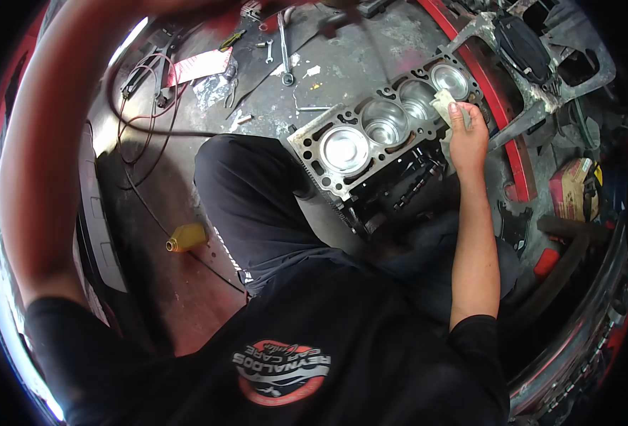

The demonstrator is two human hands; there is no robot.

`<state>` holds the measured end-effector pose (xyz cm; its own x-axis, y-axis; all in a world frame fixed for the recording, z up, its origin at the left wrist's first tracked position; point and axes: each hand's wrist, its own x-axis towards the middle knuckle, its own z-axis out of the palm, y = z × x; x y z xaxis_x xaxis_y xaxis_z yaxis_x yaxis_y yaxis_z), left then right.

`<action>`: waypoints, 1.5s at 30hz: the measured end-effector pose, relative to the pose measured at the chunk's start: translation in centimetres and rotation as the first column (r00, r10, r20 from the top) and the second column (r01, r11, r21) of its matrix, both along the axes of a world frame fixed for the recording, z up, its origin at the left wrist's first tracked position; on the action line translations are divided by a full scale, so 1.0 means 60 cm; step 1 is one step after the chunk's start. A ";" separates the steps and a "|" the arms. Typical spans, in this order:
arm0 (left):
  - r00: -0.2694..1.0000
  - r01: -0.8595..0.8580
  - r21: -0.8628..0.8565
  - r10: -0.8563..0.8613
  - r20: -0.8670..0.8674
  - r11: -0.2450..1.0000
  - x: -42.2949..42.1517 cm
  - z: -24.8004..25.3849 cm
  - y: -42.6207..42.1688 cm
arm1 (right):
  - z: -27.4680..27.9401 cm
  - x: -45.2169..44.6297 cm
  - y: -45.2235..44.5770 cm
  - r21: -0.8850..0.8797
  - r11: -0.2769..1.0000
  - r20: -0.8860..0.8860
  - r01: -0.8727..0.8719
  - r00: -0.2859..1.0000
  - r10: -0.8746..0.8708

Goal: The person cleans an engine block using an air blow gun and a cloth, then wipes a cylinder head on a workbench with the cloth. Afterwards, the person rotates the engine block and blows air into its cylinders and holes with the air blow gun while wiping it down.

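Observation:
My right hand (468,135) pinches a pale, whitish folded rag (442,106) between thumb and fingers, over the far right end of the engine block (366,175). That block lies on the floor with its flat top face up and its bores in a row. Bright round piston tops show in the bores, such as the nearest piston (343,150). Raised close to the camera, my left arm curves along the left and top edges. Motion blur smears my left hand (218,11) at the top, so its fingers cannot be made out.
Wrenches (282,53), a red-and-white paper (199,66) and pliers (233,92) lie on the floor ahead. A hose (161,131) loops at left, near a yellow bottle (187,238). Right of the block are a red beam (502,113), a metal frame (573,89) and a box (573,188).

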<state>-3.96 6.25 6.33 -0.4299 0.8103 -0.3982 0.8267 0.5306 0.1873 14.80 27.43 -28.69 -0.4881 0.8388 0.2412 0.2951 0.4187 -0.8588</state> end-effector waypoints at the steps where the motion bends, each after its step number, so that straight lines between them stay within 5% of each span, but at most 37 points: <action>1: 0.999 -0.032 0.173 0.030 0.015 0.984 -0.027 -0.024 -0.051 | 0.001 -0.003 0.000 -0.176 0.984 -0.083 0.013 0.996 -0.028; 2: 0.999 -0.050 0.338 0.042 0.031 0.940 -0.053 -0.048 -0.102 | 0.013 -0.006 -0.008 -0.241 0.970 -0.113 0.035 0.992 -0.064; 5: 0.934 -0.355 0.304 0.350 0.073 0.884 -0.012 -0.073 -0.192 | 0.001 -0.017 -0.008 -0.245 0.968 -0.114 0.058 0.990 -0.088; 10: 0.854 -0.500 0.211 0.438 0.280 0.840 -0.003 -0.100 -0.238 | 0.005 -0.032 -0.031 -0.208 0.978 -0.071 -0.009 0.997 -0.006; 20: 0.910 -0.408 0.173 0.386 0.149 0.896 -0.009 -0.124 -0.207 | -0.011 -0.028 -0.023 -0.224 0.974 -0.100 -0.023 0.995 0.000; 26: 0.902 -0.406 0.255 0.340 0.265 0.878 0.042 -0.083 -0.191 | -0.020 -0.024 -0.019 -0.230 0.973 -0.126 -0.022 0.992 -0.008; 27: 0.956 -0.278 0.369 0.219 0.193 0.887 0.048 -0.105 -0.191 | -0.022 -0.026 -0.017 -0.237 0.971 -0.140 -0.040 0.990 0.007; 31: 0.998 0.044 0.272 -0.053 0.025 0.961 0.048 -0.161 -0.144 | -0.019 -0.027 -0.016 -0.251 0.967 -0.136 -0.029 0.991 -0.006; 37: 0.992 0.105 0.204 -0.088 -0.090 0.973 0.056 -0.172 -0.093 | -0.005 -0.013 0.002 0.029 0.982 -0.065 0.185 0.981 -0.183; 40: 0.983 0.152 0.097 -0.141 -0.117 0.984 0.056 -0.163 -0.078 | 0.022 -0.005 0.028 -0.221 0.954 -0.282 0.203 0.923 -0.262; 42: 0.999 -0.031 0.109 0.028 0.029 0.994 0.057 -0.123 -0.086 | 0.040 0.014 0.047 -0.278 0.934 -0.326 0.226 0.892 -0.313; 45: 0.995 -0.080 0.439 0.048 0.084 0.895 0.058 -0.093 -0.099 | 0.046 0.033 0.071 -0.341 0.906 -0.465 0.251 0.792 -0.395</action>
<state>-0.49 0.33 0.78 -0.4711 0.8813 -0.0363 0.7702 0.4311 0.4700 16.76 31.71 -25.91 -0.0419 0.9895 0.1381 -0.1381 0.1311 -0.9817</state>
